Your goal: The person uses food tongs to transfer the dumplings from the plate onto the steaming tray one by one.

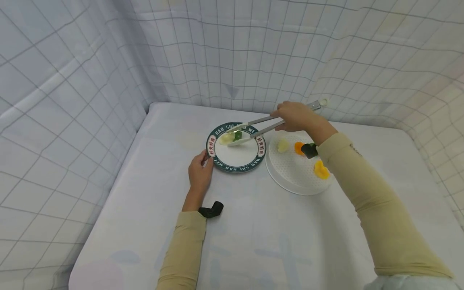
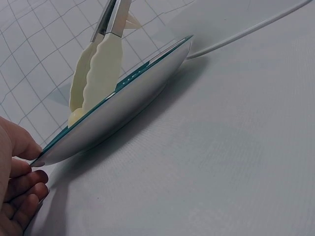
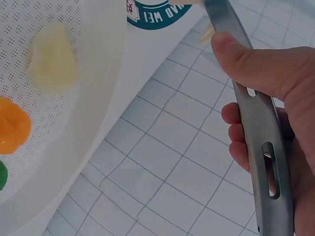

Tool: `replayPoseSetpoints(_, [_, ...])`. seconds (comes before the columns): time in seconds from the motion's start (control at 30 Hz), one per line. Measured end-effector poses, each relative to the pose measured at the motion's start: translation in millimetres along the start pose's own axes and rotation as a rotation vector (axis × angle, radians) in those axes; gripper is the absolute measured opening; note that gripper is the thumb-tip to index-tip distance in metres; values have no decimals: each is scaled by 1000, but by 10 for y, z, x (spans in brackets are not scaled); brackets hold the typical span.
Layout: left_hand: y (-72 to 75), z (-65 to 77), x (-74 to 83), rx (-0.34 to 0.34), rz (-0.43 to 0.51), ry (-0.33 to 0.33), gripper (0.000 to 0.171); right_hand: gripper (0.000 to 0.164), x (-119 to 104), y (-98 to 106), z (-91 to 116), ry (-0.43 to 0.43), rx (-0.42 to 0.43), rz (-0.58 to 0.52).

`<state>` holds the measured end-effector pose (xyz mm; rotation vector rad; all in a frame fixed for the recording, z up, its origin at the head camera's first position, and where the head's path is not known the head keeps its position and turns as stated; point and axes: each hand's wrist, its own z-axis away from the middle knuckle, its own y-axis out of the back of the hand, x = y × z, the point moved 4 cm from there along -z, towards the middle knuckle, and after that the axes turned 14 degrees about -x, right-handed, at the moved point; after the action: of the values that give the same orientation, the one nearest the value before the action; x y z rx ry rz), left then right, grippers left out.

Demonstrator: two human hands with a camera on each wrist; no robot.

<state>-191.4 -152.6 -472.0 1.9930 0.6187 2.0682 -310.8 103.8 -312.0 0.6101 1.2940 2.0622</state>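
Note:
My left hand (image 1: 200,172) pinches the left rim of a round white plate (image 1: 235,158) with a green lettered border. In the left wrist view the thumb lies over the plate's edge, with fingers below. My right hand (image 1: 295,117) grips metal tongs (image 3: 261,125) with pale scalloped tips, reaching over the plate from the right. A pale yellow dumpling-like piece (image 1: 226,139) and a dark green piece (image 1: 237,136) lie on the plate's upper left. The tong tips stand around the green piece; whether they touch it I cannot tell.
Right of the plate is a round white perforated tray (image 1: 293,171). On it sit a pale yellow piece (image 1: 282,145), an orange piece (image 1: 299,148) and a yellow piece (image 1: 321,170); a green piece (image 3: 2,175) shows at its edge. A checked curtain (image 1: 232,60) hangs behind the table.

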Motion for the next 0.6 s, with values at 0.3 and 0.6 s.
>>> replayPoseSetpoints(0.3, [17,4,17,11,-37,0,44,52,46,30,-55,-17,-74,-50])
replayPoseSetpoints(0.6, [17,16,14,10,-6,-2,43,53,86,-89,-104,-13,-105,-185])
